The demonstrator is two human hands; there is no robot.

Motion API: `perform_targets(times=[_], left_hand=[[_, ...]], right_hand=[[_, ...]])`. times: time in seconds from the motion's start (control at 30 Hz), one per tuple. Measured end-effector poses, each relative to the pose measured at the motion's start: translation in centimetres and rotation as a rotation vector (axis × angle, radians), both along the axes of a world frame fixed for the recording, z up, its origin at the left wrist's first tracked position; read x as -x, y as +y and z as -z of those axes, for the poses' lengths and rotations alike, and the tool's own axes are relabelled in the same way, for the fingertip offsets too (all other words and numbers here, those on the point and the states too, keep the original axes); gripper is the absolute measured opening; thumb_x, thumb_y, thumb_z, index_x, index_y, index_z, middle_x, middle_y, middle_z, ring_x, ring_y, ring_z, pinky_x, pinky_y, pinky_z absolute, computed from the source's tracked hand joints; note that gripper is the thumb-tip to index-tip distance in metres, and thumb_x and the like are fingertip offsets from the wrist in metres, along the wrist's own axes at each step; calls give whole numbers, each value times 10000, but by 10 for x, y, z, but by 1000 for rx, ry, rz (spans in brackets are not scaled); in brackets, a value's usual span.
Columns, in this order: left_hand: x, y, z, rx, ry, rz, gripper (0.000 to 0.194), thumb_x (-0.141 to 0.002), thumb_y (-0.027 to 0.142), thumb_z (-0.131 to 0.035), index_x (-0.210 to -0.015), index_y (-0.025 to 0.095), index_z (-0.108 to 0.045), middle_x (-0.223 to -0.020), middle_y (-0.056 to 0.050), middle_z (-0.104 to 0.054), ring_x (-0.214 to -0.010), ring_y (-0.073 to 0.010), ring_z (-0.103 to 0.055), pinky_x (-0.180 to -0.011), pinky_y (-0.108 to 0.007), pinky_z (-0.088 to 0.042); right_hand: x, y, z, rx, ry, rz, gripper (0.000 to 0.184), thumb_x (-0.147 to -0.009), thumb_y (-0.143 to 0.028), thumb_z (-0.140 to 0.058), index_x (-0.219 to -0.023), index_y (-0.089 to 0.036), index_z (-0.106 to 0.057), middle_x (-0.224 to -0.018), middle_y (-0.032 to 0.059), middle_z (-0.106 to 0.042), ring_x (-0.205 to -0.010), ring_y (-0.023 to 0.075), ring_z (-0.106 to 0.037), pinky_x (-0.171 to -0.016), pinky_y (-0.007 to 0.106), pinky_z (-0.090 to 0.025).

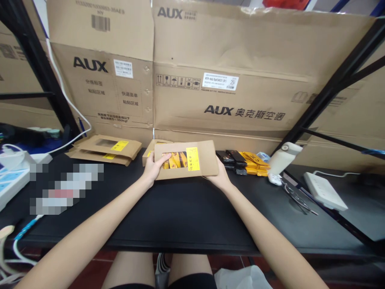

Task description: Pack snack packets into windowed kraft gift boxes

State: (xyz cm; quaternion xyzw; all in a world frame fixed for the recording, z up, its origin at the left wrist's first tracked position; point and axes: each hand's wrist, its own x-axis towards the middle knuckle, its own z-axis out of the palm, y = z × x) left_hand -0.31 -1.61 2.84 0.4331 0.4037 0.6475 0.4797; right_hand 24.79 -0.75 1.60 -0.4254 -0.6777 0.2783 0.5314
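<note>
Between my two hands, above the black table, a brown cardboard box (207, 160) is held up and tilted toward me. It has a window cut in its face, with orange and black packets (177, 161) showing through, and a yellow label (193, 159) with dark writing. My left hand (155, 166) grips its left end, the thumb over the window's edge. My right hand (221, 176) is wrapped round the right end, its fingers mostly hidden behind the cardboard. Partly covered behind it is another cardboard box (148, 154).
Flat cardboard boxes (132, 151) with yellow labels lie back left. Black packets (236, 157) and orange packets (255, 162) sit right, near a white bottle (284, 157), glasses (296, 196) and a white device (325, 190). Large cardboard sheets (180, 108) wall the back. Cables run left.
</note>
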Motion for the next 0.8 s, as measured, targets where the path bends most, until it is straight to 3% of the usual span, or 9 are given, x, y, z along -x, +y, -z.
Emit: perform_targets(times=[0.13, 0.33, 0.43, 0.57, 0.67, 0.8], left_hand=[[1, 1, 1, 9, -3, -8, 495, -629, 373, -764, -1051, 159, -619, -1101, -112, -671, -984, -263, -651, -891, -392, -508], [1, 2, 3, 17, -1, 19, 511, -635, 389, -763, -1068, 163, -613, -1122, -112, -668, -994, -261, -648, -888, -387, -508], [0, 1, 2, 20, 4, -19, 514, -626, 390, -772, -1054, 158, -608, -1113, -116, -670, -992, -264, -649, -876, -382, -514], [-1, 0, 2, 47, -8, -38, 525, -615, 378, -782, -1060, 164, -603, -1107, -114, -672, -994, -266, -649, -865, -371, -519], [1, 1, 3, 59, 5, -3, 526, -622, 392, -775, -1068, 169, -604, -1120, -116, -669, -992, -268, -651, -871, -381, -515], [2, 3, 6, 48, 39, 51, 522, -641, 415, -760, -1072, 168, -602, -1141, -124, -661, -996, -267, -650, -877, -388, -510]], right_hand=[[0, 3, 1, 48, 2, -21, 497, -537, -317, -790, -973, -138, -632, -992, 107, -695, -881, 259, -654, -815, 381, -519], [0, 5, 6, 106, 67, -60, 537, -588, -308, -757, -1089, -185, -610, -1135, 93, -662, -1036, 258, -629, -928, 402, -488], [1, 4, 3, 150, 73, -87, 525, -554, -301, -777, -1039, -167, -629, -1102, 100, -675, -1014, 260, -639, -928, 406, -493], [2, 3, 2, 232, 93, -106, 471, -552, -312, -777, -983, -175, -644, -952, 79, -710, -838, 230, -675, -727, 353, -568], [4, 1, 4, 330, 105, -115, 427, -557, -326, -768, -938, -181, -641, -851, 63, -706, -656, 193, -655, -535, 305, -554], [6, 3, 7, 323, 161, -63, 372, -571, -358, -756, -892, -208, -643, -833, 39, -697, -642, 188, -641, -544, 317, -546]])
